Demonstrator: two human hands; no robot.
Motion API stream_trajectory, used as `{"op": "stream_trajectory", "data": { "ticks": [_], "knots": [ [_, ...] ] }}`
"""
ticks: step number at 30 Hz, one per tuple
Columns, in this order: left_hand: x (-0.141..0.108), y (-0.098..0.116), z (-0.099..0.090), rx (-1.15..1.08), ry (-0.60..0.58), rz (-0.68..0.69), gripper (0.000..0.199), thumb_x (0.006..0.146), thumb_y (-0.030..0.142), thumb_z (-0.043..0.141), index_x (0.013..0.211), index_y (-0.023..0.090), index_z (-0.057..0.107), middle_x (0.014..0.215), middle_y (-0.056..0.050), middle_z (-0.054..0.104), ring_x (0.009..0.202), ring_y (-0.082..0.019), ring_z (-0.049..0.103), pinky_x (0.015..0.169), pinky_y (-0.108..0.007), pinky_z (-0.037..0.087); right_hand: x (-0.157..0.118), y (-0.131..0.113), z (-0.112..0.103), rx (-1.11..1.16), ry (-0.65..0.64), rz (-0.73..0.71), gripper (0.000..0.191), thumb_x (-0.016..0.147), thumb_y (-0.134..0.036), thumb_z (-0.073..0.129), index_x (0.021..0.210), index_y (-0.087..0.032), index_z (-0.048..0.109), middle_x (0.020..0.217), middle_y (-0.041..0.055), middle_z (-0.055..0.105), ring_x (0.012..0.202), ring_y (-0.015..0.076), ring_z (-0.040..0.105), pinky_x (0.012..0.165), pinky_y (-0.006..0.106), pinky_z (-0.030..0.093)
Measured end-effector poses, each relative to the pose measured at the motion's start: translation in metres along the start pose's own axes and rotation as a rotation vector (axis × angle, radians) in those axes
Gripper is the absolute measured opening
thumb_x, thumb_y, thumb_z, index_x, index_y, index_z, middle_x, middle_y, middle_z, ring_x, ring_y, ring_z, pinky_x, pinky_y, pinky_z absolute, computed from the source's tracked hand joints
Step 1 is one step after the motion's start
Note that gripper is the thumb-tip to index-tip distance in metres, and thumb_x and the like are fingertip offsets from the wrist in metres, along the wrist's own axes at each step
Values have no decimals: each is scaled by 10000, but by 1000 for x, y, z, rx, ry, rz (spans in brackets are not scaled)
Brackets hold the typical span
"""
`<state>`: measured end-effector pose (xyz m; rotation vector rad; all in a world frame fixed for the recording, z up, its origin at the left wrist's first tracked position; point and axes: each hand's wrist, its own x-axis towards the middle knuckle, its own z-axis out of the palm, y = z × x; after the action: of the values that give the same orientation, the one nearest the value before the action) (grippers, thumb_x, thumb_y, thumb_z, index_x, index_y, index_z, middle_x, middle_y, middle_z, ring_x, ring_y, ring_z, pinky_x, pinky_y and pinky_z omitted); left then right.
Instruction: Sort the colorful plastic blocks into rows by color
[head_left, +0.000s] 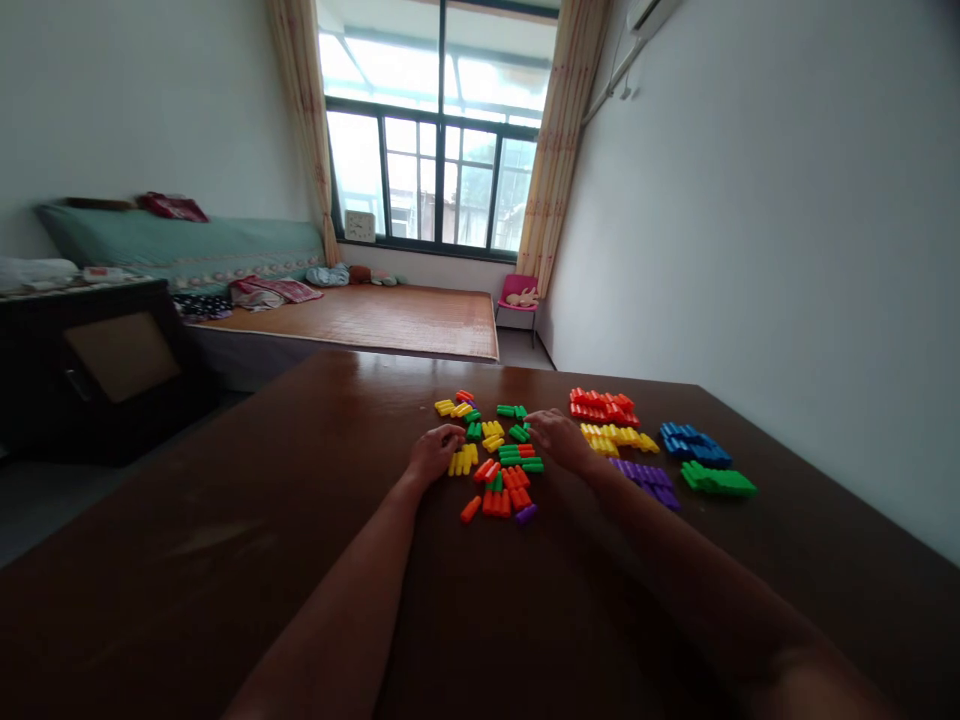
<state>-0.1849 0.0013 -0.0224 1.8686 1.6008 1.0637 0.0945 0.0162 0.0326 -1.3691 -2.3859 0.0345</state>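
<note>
Small plastic pieces in yellow, green, orange and purple lie loosely in the middle of the table. My left hand (436,450) is at their left side, fingers curled beside the yellow pieces (463,460); what its fingertips hold, if anything, is too small to make out. My right hand (553,432) reaches in from the right, fingers apart, over the edge of the green pieces (519,433). Nearer me lie orange pieces (496,503) and a purple piece (526,514).
Right of my right hand are grouped rows of red (602,406), yellow (616,437), purple (646,480), blue (694,445) and green pieces (718,479) on the brown table (225,520). Beyond stand a bed (405,315), a dark cabinet (45,370) and a pink chair (517,288).
</note>
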Motion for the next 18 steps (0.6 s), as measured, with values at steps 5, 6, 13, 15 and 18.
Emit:
{"op": "stream_trajectory", "data": {
  "ticks": [5, 6, 13, 15, 18],
  "knots": [
    [0, 0, 1, -4, 4, -13, 255, 846, 244, 499, 1006, 229, 697, 924, -6, 750, 825, -154, 677, 696, -234, 494, 65, -7, 36, -128, -85, 185, 372, 905, -281, 490, 1262, -223, 576, 1233, 84, 624, 1152, 224, 499, 944, 337, 400],
    [-1, 0, 1, -7, 6, -19, 251, 848, 247, 502, 1004, 232, 698, 925, -5, 750, 825, -154, 677, 692, -232, 493, 72, -7, 40, -157, -96, 205, 376, 902, -291, 499, 1268, -237, 570, 1223, 87, 627, 1154, 233, 491, 932, 347, 402],
    [-1, 1, 2, -7, 0, -39, 247, 847, 245, 511, 1002, 236, 702, 948, -5, 750, 849, -155, 676, 686, -223, 489, 80, -15, 41, -198, -98, 143, 266, 865, -225, 543, 1110, -250, 643, 1148, 77, 651, 1119, 254, 483, 904, 365, 400],
    [0, 0, 2, -11, 4, -25, 254, 843, 250, 507, 1005, 232, 702, 952, -8, 748, 838, -155, 674, 683, -224, 492, 71, -19, 30, -141, -17, 109, 292, 855, -231, 553, 1138, -225, 622, 1161, 84, 636, 1091, 233, 509, 904, 338, 408],
    [1, -2, 1, -27, 0, 0, 273, 839, 260, 493, 1016, 222, 697, 942, -11, 748, 810, -155, 675, 680, -231, 498, 45, -21, 5, 38, 123, 55, 317, 840, -231, 546, 1149, -188, 606, 1128, 85, 635, 1004, 190, 567, 887, 290, 432]
  ]
}}
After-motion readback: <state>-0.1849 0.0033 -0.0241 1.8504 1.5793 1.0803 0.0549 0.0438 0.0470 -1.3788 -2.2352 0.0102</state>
